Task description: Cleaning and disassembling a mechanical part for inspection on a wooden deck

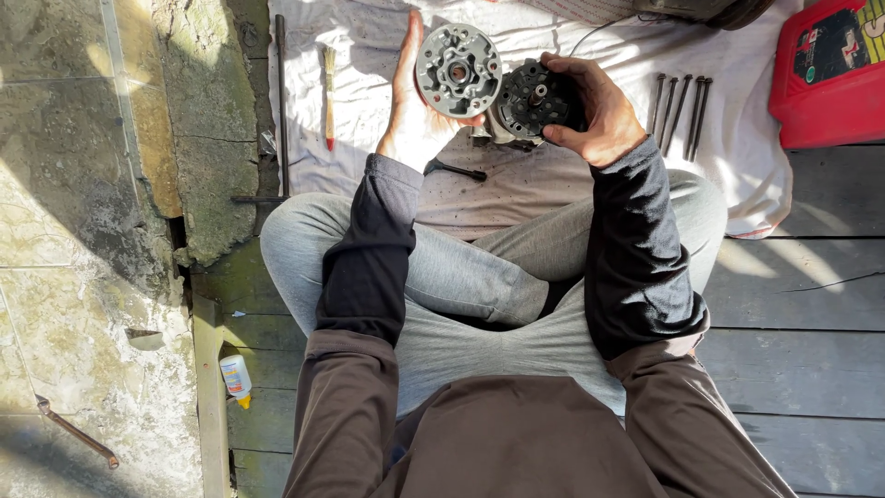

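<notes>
- Grey cast metal: a round valve plate [458,70], ringed with holes and cut-outs, stands upright on its edge against the left hand [412,111], its patterned face turned to the camera as if for a close look.
- Left-hand fingers [412,41] lie flat and together behind the disc, propping it like a backstop rather than gripping it.
- Just beside the disc, touching or nearly so, the right hand [595,111] holds a dark, round compressor body [533,100], open end up; its fingers [564,65] are curled and clamped around the housing to keep it steady.
- Both parts are held above a white cloth [553,184] spread on the floor, which seems there to catch small pieces and dirt.
- On the cloth: a small brush [329,97] with a red handle tip to the left, a dark wrench [456,170] below the hands, and a neat row of long bolts [678,111] to the right, apparently set aside in order.
- A red plastic canister [830,74] sits at the far right edge.
- The person sits cross-legged on grey wooden planks [802,304] in hard sunlight; cracked stone paving [83,231] lies to the left, with a small white bottle [237,378] at the seam.
</notes>
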